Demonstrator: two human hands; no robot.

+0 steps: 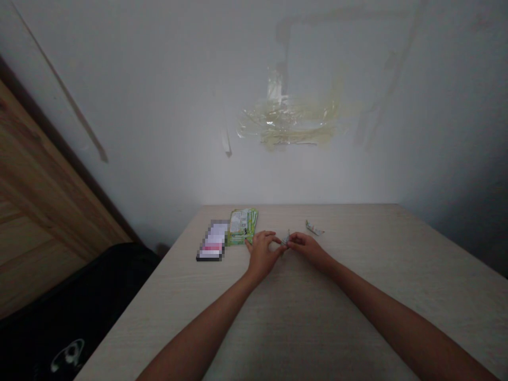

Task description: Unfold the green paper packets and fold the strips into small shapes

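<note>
Over the middle of the table, my left hand and my right hand meet at a small folded piece of printed paper. Each hand pinches it between thumb and fingers, and the fingertips cover much of it. Beyond my right hand lies a second small folded paper, pale with coloured print and pointed at its ends. Just left of my left hand are green-and-white printed sheets or packets, stacked loosely. A phone with a blurred screen lies beside them.
The pale wood-grain table runs up to a grey-white wall. Clear and yellowed tape sticks to the wall. At left stand a black object with a white drawing and a wooden panel.
</note>
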